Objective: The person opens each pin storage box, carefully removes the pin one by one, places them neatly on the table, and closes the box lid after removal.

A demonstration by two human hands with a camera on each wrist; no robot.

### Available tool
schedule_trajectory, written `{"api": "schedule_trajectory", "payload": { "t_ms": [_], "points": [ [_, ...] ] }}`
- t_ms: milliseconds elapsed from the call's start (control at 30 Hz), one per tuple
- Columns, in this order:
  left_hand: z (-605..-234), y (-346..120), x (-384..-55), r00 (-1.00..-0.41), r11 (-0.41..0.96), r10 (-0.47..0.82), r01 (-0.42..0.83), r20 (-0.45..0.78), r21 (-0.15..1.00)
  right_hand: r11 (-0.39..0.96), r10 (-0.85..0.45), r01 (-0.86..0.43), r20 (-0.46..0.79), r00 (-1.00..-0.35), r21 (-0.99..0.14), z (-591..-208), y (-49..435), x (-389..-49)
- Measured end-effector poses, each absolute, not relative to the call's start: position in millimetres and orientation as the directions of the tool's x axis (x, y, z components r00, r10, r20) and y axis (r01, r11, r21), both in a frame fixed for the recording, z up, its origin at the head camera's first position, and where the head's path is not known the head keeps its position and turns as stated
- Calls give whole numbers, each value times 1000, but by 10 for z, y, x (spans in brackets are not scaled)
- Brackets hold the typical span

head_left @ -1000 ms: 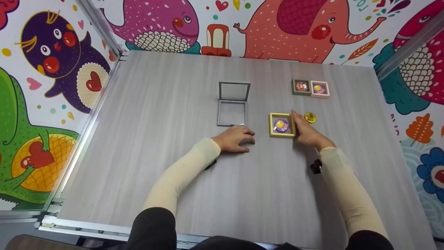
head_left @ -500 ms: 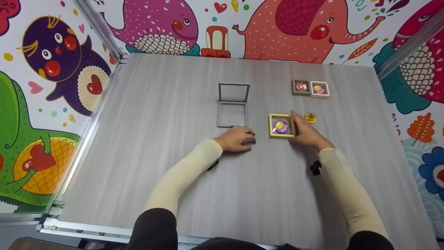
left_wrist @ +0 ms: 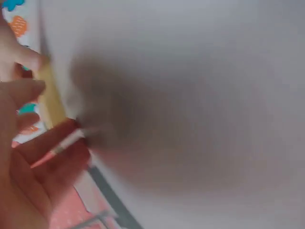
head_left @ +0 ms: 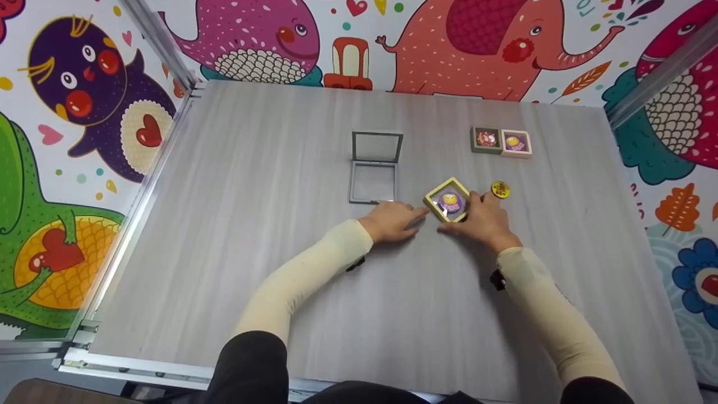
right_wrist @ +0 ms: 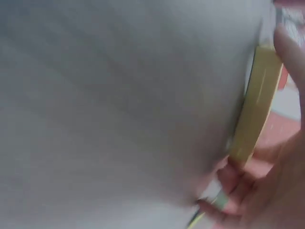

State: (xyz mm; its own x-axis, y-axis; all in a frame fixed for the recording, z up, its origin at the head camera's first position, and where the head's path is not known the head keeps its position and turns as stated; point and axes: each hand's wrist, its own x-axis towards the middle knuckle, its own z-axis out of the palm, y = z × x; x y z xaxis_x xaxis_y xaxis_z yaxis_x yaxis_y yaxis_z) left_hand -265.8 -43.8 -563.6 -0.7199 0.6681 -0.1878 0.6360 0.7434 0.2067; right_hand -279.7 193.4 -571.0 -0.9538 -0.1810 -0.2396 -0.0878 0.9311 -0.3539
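A square yellow display box [head_left: 449, 201] with a clear window lies turned cornerwise on the table, a round purple piece with a yellow figure inside it. My right hand [head_left: 487, 223] grips it at its right side, thumb at the near corner and fingers at the far right edge. In the right wrist view the box's yellow side [right_wrist: 257, 102] shows between thumb and fingers. My left hand [head_left: 392, 221] rests left of the box with fingers extended, the index fingertip at or very near its left corner; contact is unclear. Behind the left hand lies an opened grey display case [head_left: 373, 183], lid raised.
Two small boxes, one dark green [head_left: 486, 140] and one pale pink [head_left: 516, 144], stand side by side at the back right. A round yellow badge [head_left: 500, 189] lies just beyond the right hand's fingers. Patterned walls border the grey wooden table [head_left: 252, 168].
The yellow box has turned from square-on to cornerwise and shifted slightly left in my right hand. My left hand has moved right toward it, its index finger now straighter.
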Motion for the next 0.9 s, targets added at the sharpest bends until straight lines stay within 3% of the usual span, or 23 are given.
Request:
{"api": "schedule_trajectory", "payload": {
  "t_ms": [267,533,900],
  "points": [
    [-5605,-169,-2619,-745,779,627,605,-227,166,959,-119,-49,-239,-964,-280,-5695,1832,-2687],
    [-5591,-140,-2690,-739,774,633,614,-229,155,936,-92,-35,-147,-985,-350,-5637,1924,-2730],
    [-5609,-189,-2670,-723,778,627,605,-292,172,908,-80,36,-255,-964,-418,-5655,1943,-2794]
  ]
}}
